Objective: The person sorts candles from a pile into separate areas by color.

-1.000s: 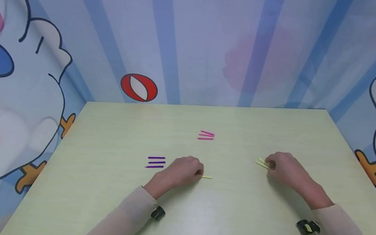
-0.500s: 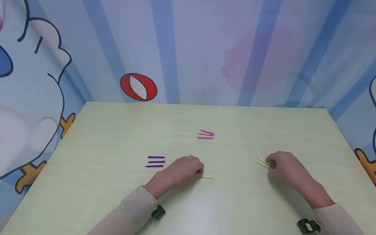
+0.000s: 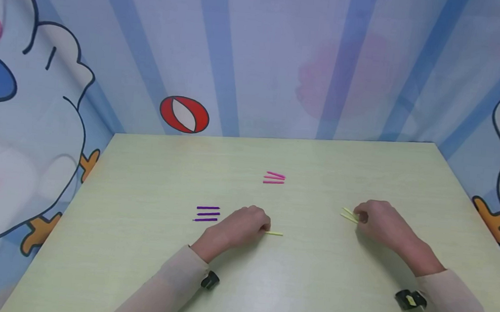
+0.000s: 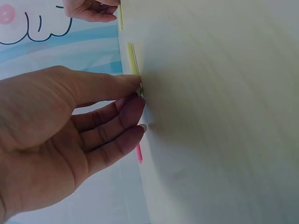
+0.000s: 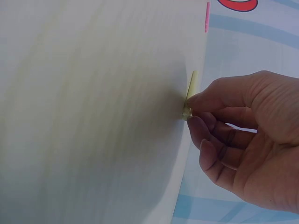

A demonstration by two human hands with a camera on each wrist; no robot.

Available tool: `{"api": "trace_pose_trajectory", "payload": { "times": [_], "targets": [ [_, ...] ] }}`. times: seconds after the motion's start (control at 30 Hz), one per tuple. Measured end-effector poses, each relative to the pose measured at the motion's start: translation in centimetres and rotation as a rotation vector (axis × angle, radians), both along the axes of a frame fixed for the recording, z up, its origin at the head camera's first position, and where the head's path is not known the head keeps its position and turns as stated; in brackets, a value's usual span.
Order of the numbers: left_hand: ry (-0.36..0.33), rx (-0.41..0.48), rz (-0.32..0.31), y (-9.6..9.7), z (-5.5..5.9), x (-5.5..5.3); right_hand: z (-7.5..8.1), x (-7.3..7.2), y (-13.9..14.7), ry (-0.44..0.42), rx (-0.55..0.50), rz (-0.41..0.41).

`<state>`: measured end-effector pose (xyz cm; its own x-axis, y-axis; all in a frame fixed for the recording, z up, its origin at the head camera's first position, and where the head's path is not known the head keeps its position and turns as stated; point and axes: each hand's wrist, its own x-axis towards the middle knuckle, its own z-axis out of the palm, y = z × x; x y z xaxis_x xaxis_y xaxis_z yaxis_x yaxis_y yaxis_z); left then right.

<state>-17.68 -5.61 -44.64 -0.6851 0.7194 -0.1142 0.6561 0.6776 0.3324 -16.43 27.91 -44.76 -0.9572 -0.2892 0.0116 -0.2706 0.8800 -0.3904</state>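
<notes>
My left hand (image 3: 241,224) is low over the table, left of centre, with thumb and fingertips pinching a slim yellow stick (image 3: 274,233). One end of this stick points right, past the fingers. In the left wrist view, the thumb (image 4: 110,86) presses on the yellow stick (image 4: 131,56). Farther right, my right hand (image 3: 380,224) pinches the ends of yellow sticks (image 3: 349,218); two of them fan out leftward. The right wrist view shows a yellow stick (image 5: 192,84) standing out above the thumb, its other end at the fingertips.
Three purple sticks (image 3: 207,214) lie in a row just left of my left hand. Three pink sticks (image 3: 274,178) lie farther back, near the middle. A striped blue backdrop (image 3: 267,58) with cartoon figures encloses the pale table (image 3: 164,168) at back and sides.
Both hands stay almost in place. Slightly more of the yellow stick shows at my left fingertips than before. The purple and pink sticks lie unmoved.
</notes>
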Motion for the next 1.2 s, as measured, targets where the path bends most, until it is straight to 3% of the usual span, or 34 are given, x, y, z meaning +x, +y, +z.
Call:
{"api": "trace_pose_trajectory", "payload": {
  "times": [0.27,0.73,1.0,1.2],
  "targets": [
    [-0.026,-0.004,0.030,0.1,-0.1,-0.1,0.1,0.0,0.1,-0.001,0.001,0.001],
    [-0.031,-0.030,0.030,0.3,-0.1,-0.1,0.3,0.0,-0.5,0.008,-0.008,0.012],
    [0.009,-0.035,0.021,0.4,-0.2,0.0,0.4,0.2,-2.1,0.016,-0.019,0.063],
    [0.011,-0.050,0.025,0.6,-0.1,0.2,0.4,0.6,-3.8,-0.028,-0.023,0.100]
  ]
}}
